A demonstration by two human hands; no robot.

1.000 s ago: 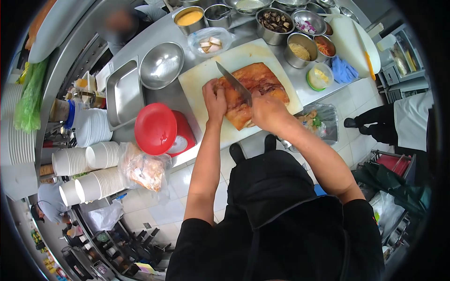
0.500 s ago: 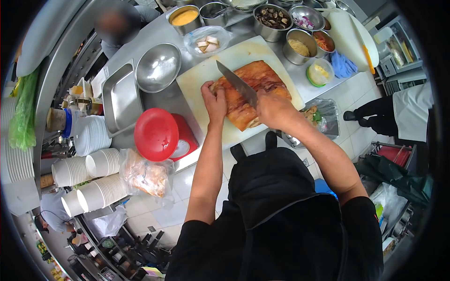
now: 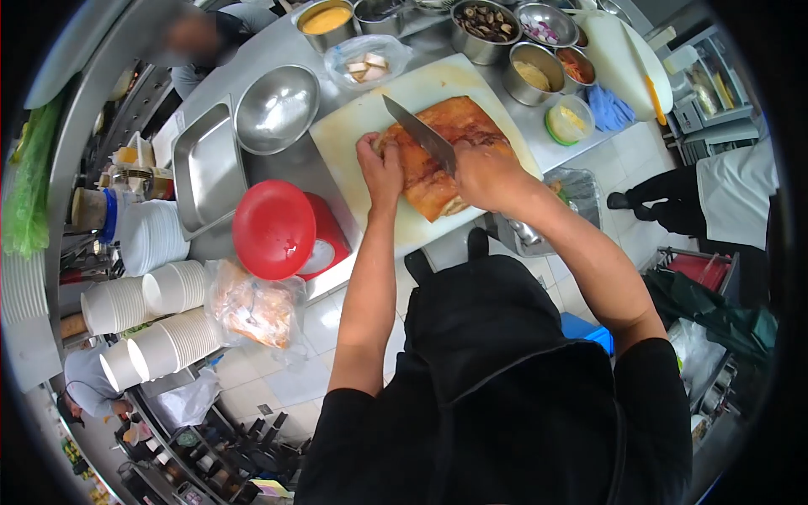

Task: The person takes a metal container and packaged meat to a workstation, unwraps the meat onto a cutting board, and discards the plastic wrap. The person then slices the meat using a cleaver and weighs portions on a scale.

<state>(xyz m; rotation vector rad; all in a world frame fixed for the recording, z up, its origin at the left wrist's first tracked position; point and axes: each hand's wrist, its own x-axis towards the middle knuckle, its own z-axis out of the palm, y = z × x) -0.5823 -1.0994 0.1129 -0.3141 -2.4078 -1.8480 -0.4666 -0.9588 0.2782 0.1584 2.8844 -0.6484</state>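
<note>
A large slab of browned meat (image 3: 467,126) lies on the white cutting board (image 3: 341,139). My right hand (image 3: 486,175) is closed round the handle of a wide knife (image 3: 418,135), whose blade lies across the top of the meat and points to the upper left. At the left end of the slab, my left hand (image 3: 381,171) grips the meat's edge with bent fingers. Whether the blade has entered the meat cannot be made out.
Left of the board are a steel bowl (image 3: 278,109), a steel tray (image 3: 210,172), a red plate (image 3: 273,229) and bagged food (image 3: 255,307). Pots, including one of mushrooms (image 3: 484,34), line the back. Other people stand at the upper left (image 3: 198,42), lower left and right (image 3: 732,194).
The whole view has shifted slightly, so the counter items appear higher and further left. Both hands keep their holds, and the knife still lies across the meat.
</note>
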